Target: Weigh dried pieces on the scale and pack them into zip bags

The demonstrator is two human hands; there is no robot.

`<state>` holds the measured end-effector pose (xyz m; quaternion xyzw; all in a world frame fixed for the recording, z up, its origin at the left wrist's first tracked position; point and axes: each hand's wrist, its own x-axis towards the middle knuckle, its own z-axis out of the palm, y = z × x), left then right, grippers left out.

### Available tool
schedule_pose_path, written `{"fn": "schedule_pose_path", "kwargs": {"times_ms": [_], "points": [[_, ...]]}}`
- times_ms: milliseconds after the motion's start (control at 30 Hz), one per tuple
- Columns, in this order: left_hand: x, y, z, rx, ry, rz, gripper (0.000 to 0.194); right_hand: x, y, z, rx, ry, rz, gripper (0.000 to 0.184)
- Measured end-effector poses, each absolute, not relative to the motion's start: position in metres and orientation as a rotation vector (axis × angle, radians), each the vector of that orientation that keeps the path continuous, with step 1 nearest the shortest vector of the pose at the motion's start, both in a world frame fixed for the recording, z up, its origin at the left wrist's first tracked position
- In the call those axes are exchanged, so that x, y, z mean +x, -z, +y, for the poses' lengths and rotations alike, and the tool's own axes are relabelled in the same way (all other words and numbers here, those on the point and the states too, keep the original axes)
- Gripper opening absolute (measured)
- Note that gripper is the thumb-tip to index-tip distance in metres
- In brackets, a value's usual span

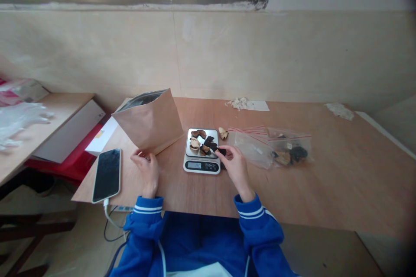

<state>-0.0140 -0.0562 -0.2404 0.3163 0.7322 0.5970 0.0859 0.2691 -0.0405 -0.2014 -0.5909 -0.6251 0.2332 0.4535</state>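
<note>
A small white kitchen scale (pixel 201 166) with a metal plate and lit display sits on the table in front of me. On its plate lie several dried pieces: a curved brown one (pixel 198 133), a pale hollow one (pixel 194 144) and black strips (pixel 210 142). At the plate's right edge, my right hand (pixel 234 165) pinches a black dried piece (pixel 222 151) between thumb and fingers. My left hand (pixel 147 172) rests on the table, fingers loosely apart at the bottom edge of a brown paper bag (pixel 151 123). This bag stands with its top open; its contents are hidden.
Right of the scale lie a pale dried piece (pixel 223 133), clear zip bags (pixel 250 145) and a zip bag holding dried pieces (pixel 289 153). A phone (pixel 107 175) with a charging cable is at the left edge. Whitish scraps (pixel 239 103) lie by the wall.
</note>
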Motion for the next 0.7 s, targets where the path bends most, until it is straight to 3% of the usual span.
{"fn": "schedule_pose_path", "kwargs": {"times_ms": [400, 700], "points": [[-0.017, 0.244, -0.056, 1.003, -1.767, 2.192, 0.035, 0.252, 0.209, -0.037, -1.484, -0.581, -1.454, 0.052], [-0.014, 0.24, -0.057, 0.996, -1.75, 2.208, 0.034, 0.281, 0.206, -0.058, -1.501, -0.5, -1.354, 0.039]]}}
